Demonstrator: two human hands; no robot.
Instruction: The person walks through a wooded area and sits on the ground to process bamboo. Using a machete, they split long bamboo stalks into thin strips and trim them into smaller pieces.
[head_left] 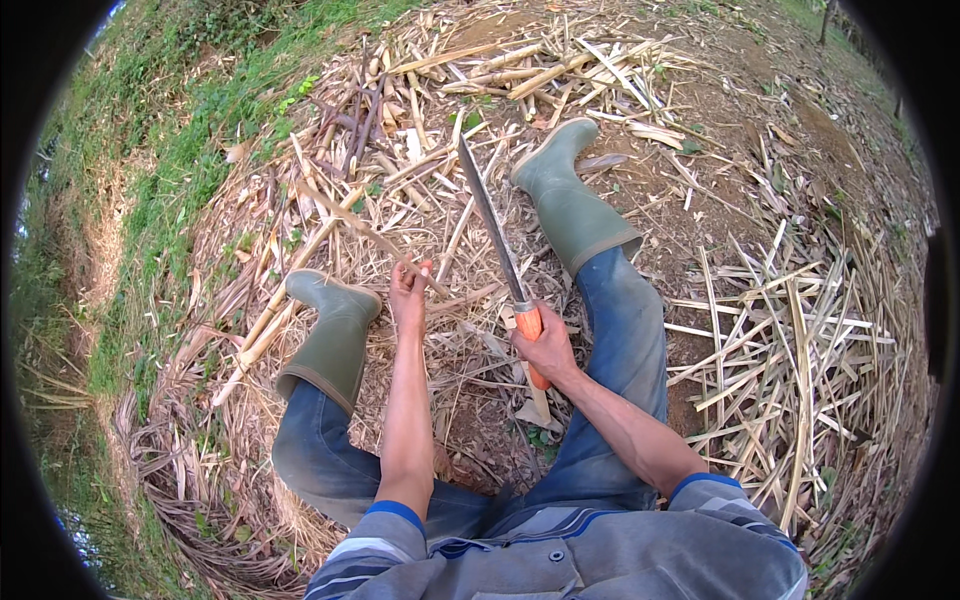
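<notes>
My right hand (548,345) is wrapped round the orange wooden handle of a machete (490,222). Its long, straight blade points away from me, tilted a little to the left, between my two boots. To the left of it, my left hand (408,292) pinches a thin split bamboo strip (368,233) near its closer end. The strip's far part slants up and to the left over the littered ground. A gap separates strip and blade. Below my right hand, a pale flat piece of wood (540,402) shows partly behind the handle.
Green boots, left (332,335) and right (570,195), flank the work spot. A heap of pale split strips (790,340) lies at the right. Farther off are cut bamboo pieces (530,75); longer poles (275,315) lie beside the left boot. Grass (180,160) covers the left slope.
</notes>
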